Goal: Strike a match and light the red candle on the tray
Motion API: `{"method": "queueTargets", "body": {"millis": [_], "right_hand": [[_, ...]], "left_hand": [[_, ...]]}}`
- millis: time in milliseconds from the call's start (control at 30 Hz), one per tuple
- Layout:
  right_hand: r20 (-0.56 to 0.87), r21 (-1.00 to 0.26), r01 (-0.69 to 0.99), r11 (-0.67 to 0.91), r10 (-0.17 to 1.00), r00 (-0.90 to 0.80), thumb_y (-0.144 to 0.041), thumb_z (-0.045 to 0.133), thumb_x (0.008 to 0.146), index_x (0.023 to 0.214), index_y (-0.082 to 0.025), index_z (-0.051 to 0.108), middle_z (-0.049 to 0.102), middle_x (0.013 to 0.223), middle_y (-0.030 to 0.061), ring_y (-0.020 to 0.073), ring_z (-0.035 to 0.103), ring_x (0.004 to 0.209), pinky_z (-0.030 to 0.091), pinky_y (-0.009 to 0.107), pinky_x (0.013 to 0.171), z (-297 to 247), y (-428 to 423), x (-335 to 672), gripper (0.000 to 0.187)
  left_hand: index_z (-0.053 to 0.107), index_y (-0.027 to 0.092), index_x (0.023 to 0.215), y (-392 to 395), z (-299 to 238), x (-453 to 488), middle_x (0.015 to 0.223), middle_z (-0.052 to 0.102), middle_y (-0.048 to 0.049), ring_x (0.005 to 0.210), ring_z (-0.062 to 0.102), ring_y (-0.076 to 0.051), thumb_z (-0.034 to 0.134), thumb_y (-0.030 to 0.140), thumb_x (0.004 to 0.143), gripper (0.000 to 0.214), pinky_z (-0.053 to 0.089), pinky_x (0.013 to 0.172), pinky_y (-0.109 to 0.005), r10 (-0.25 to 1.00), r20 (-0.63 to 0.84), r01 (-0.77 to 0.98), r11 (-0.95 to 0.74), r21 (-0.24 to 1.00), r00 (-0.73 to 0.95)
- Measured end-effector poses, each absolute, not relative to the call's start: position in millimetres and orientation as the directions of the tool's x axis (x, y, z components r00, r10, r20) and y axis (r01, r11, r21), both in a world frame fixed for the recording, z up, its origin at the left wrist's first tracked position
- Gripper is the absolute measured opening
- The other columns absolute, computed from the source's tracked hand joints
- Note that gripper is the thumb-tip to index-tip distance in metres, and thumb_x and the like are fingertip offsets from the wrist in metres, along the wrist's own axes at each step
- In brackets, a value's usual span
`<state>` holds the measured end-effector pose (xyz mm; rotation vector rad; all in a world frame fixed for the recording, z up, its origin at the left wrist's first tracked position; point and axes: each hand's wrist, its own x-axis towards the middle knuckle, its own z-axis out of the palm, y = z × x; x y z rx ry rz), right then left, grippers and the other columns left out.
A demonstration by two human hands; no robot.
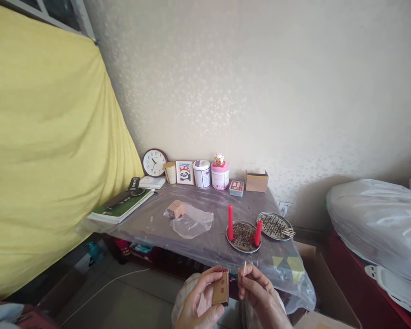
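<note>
My left hand [202, 299] is wrapped round a matchbox [220, 289] with a tan printed face, held upright near the table's front edge. In my right hand [258, 292], thumb and forefinger pinch a thin pale matchstick [245, 268] that points upward, a little apart from the box. Just beyond my hands a round metal plate [244, 242] with dark burnt bits carries a tall red candle [230, 223] and a shorter, leaning red candle [258, 233]. Neither candle shows a flame. Behind it to the right, a second plate [272, 225] bears several matchsticks [288, 232] at its rim.
A plastic-covered table [140, 228] holds a clear bag [192, 224] with a tan block [176, 209]. Along the wall stand a clock [155, 162], tins [202, 173], a picture frame [185, 172] and a small open carton [256, 182]. Books [121, 208] lie left; a cardboard box [329, 288] is right.
</note>
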<state>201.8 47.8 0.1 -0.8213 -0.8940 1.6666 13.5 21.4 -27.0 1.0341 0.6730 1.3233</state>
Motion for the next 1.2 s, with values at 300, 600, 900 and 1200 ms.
{"method": "queueTargets", "body": {"millis": [300, 600, 900, 1200], "right_hand": [[-0.071, -0.825, -0.533, -0.188, 0.97, -0.233, -0.033, 0.081, 0.072, 0.112, -0.034, 0.065, 0.061, 0.072, -0.0065, 0.0118, 0.049, 0.058, 0.04, 0.025, 0.062, -6, 52, 203, 0.043], [-0.101, -0.831, -0.526, -0.18, 0.979, -0.176, -0.036, 0.083, 0.068, 0.107, -0.033, 0.063, 0.063, 0.071, -0.0071, 0.0123, 0.051, 0.056, 0.041, 0.026, 0.06, -6, 56, 205, 0.044], [-0.14, -0.856, -0.5, -0.131, 0.99, -0.02, -0.04, 0.083, 0.068, 0.105, -0.034, 0.061, 0.068, 0.076, -0.0051, 0.0186, 0.058, 0.061, 0.047, 0.032, 0.061, -1, 55, 202, 0.043], [-0.099, -0.875, -0.481, -0.051, 0.992, 0.074, -0.056, 0.086, 0.065, 0.094, -0.029, 0.061, 0.072, 0.074, -0.0042, 0.0148, 0.062, 0.068, 0.052, 0.029, 0.073, 26, 48, 187, 0.047]], "left_hand": [[0.078, 0.034, 0.108, 23, -25, 13, 0.135, 0.068, -0.0083, 0.127, 0.06, -0.036, 0.089, 0.052, 0.059, 0.054, 0.043, 0.111, -0.05, 0.985, 0.114, -0.459, -0.042, 0.888, 0.129], [0.077, 0.034, 0.108, 22, -7, 18, 0.118, 0.076, -0.006, 0.116, 0.066, -0.03, 0.089, 0.048, 0.061, 0.05, 0.046, 0.103, -0.043, 0.981, 0.133, -0.506, -0.044, 0.861, 0.14], [0.076, 0.03, 0.103, 20, 3, 20, 0.105, 0.079, -0.0052, 0.107, 0.067, -0.027, 0.087, 0.047, 0.064, 0.044, 0.047, 0.098, -0.041, 0.996, 0.069, -0.449, -0.035, 0.893, 0.061], [0.077, 0.028, 0.101, 21, 16, 26, 0.106, 0.08, -0.0028, 0.109, 0.065, -0.024, 0.085, 0.041, 0.068, 0.037, 0.046, 0.099, -0.036, 1.0, -0.008, -0.438, 0.006, 0.899, -0.003]]}}
